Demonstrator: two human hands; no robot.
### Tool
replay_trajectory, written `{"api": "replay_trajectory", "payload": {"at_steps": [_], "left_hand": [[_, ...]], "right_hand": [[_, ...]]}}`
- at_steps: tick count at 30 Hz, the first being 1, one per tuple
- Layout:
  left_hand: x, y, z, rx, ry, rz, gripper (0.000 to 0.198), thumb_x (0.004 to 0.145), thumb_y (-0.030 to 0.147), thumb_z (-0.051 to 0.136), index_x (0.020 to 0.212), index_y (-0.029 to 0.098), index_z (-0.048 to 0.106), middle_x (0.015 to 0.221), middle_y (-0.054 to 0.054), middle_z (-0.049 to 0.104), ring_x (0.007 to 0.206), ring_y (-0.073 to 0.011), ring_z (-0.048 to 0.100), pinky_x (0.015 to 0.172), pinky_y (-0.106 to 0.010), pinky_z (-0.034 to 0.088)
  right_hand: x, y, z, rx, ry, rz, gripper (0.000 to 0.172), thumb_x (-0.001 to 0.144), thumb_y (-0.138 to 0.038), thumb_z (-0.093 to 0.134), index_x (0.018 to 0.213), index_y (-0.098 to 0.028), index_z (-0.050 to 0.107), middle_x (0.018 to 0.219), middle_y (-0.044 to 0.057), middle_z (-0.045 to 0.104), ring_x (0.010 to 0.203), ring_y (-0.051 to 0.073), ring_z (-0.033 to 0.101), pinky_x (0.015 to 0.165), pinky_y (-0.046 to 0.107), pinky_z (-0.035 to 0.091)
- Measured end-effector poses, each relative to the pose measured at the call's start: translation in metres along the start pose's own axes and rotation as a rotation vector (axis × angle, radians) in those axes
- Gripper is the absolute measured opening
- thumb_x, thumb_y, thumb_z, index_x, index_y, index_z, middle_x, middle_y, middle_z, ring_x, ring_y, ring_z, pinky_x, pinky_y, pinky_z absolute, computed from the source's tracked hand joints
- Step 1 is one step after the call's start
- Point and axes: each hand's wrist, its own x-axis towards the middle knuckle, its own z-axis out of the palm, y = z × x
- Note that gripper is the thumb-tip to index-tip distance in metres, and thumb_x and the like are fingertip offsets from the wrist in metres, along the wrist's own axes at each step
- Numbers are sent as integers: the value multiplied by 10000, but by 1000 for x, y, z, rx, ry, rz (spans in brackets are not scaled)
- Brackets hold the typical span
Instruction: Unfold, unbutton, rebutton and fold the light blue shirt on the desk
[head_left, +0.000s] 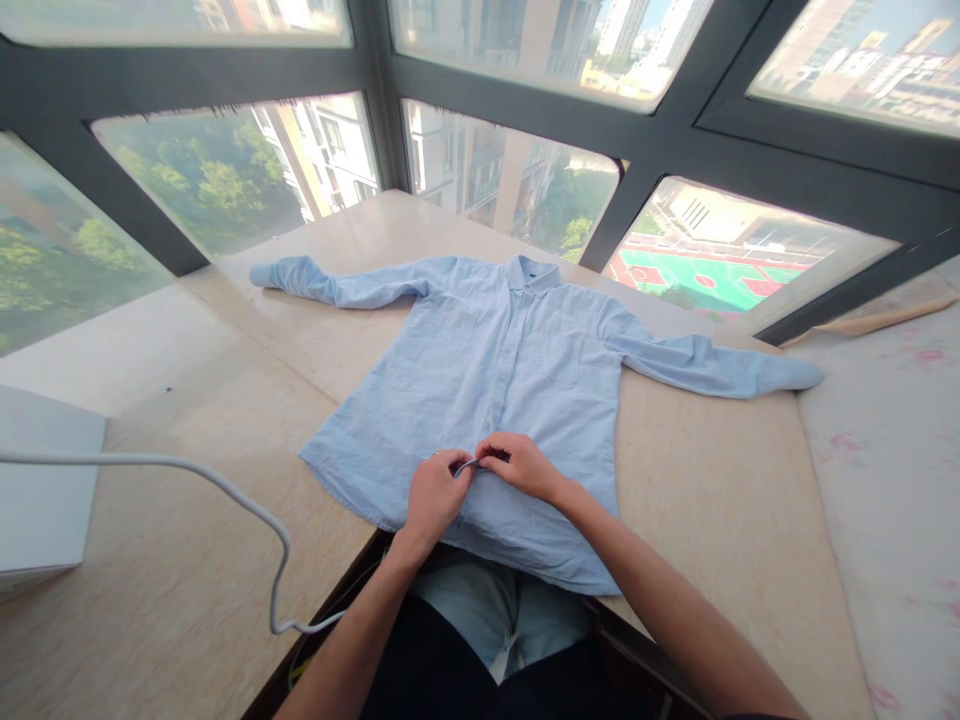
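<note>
The left hand (437,492) and right hand (523,466) pinch the blue button-down shirt (442,375) between fingers, seemingly buttoning; next calls for aligned edges there.

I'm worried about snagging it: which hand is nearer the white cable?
Left: the left hand pinches the shirt to the right of the white cable; the right hand is farther right, beyond it.

The left hand (437,492) and right hand (523,467) partly hide the pinched bit of button-up shirt (457,370). The collar label (528,274) is too small to read. The left edge cuts off the white box (45,505) and white cable (112,459); the cable also disappears behind the left forearm (356,625).
</note>
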Motion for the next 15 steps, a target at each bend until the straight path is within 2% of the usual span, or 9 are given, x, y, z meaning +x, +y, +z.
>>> {"api": "replay_trajectory", "payload": {"at_steps": [9,15], "left_hand": [[-5,4,0,95,5,41,184,872,224,585,979,166,724,951,-68,727,854,-201,635,764,-297,424],[-9,6,2,92,23,32,195,876,224,580,1000,173,721,942,-68,708,858,-204,629,777,-306,427]], "right_hand": [[11,-14,-3,12,-38,311,112,736,-84,640,754,-182,691,674,-32,657,653,123,590,646,235,432],[12,-15,-3,40,-86,388,109,771,-93,612,812,-176,670,570,-64,580,495,98,547,569,229,404]]}}
